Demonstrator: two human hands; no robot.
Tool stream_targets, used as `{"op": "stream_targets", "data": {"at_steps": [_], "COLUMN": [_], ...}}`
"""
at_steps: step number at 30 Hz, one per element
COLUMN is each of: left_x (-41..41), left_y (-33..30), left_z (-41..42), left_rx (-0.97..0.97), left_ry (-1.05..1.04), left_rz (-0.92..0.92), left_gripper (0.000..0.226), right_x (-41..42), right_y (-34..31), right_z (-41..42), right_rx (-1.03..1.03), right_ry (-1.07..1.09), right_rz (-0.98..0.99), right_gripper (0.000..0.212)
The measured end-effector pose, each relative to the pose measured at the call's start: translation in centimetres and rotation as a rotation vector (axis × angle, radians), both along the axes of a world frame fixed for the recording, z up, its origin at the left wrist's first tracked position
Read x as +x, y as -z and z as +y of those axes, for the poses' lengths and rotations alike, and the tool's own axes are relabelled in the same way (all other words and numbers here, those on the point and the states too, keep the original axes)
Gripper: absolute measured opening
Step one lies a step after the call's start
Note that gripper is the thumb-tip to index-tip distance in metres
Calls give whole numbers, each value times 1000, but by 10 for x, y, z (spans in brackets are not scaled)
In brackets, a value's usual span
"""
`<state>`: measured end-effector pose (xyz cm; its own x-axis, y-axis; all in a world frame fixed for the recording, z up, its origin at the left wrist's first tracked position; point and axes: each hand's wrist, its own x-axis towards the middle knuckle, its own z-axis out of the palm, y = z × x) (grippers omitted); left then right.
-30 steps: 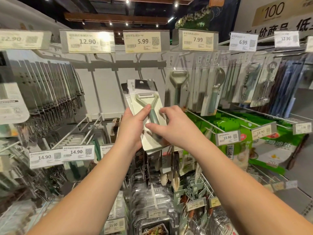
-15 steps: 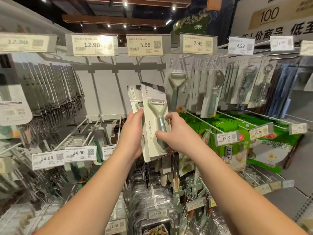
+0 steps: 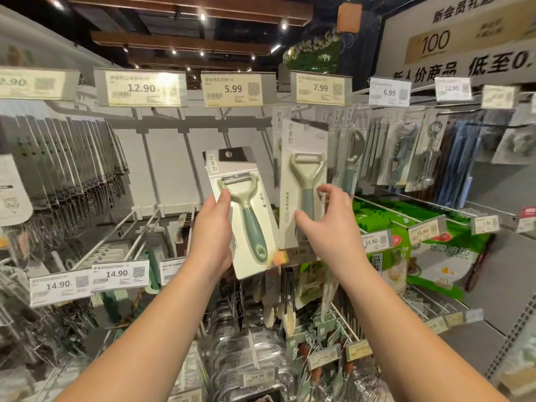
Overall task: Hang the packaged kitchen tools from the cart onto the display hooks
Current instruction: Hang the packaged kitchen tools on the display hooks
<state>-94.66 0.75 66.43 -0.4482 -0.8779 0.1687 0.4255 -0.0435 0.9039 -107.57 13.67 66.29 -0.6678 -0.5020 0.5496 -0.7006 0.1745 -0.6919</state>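
Observation:
My left hand (image 3: pixel 213 227) grips a carded green-handled peeler (image 3: pixel 246 216) by its left edge, tilted, with the hang hole at the top. My right hand (image 3: pixel 327 219) pinches the lower part of a second carded peeler (image 3: pixel 304 181), held upright in front of the hook row under the 7.99 tag (image 3: pixel 320 88). The second card's top overlaps the packages hanging there; I cannot tell whether it sits on the hook. The hook under the 5.99 tag (image 3: pixel 232 89) carries nothing. No cart is in view.
Dense rows of packaged tools (image 3: pixel 63 161) hang at the left, more openers and tools (image 3: pixel 406 152) at the right. Green bagged goods (image 3: pixel 429 242) sit on the right shelf. Lower hooks with 14.90 tags (image 3: pixel 116 275) jut forward beneath my arms.
The two cards were stacked together in both hands. They are separated: my right hand has carried one up and right to the 7.99 row, my left hand keeps the other.

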Motion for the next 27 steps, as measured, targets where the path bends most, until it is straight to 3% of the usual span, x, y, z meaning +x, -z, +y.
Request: {"op": "stream_targets", "data": {"at_steps": [8, 14, 21, 24, 27], "left_x": [-8, -9, -4, -1, 2], "left_y": [-3, -1, 9, 10, 11], "left_z": [2, -2, -10, -12, -12], "left_rx": [14, 18, 33, 55, 51], "left_ry": [24, -3, -18, -30, -47], "left_rz": [-29, -6, -19, -3, -23], "left_gripper": [28, 40, 74, 63, 68], "right_x": [-14, -25, -36, -41, -46], "right_y": [-12, -23, -25, -23, -20], "right_z": [0, -8, -20, -29, -40], "right_rx": [-61, -41, -3, -6, -33], "right_ry": [34, 31, 47, 47, 52], "right_rz": [57, 94, 124, 119, 95], "right_gripper": [62, 62, 62, 65, 69]}}
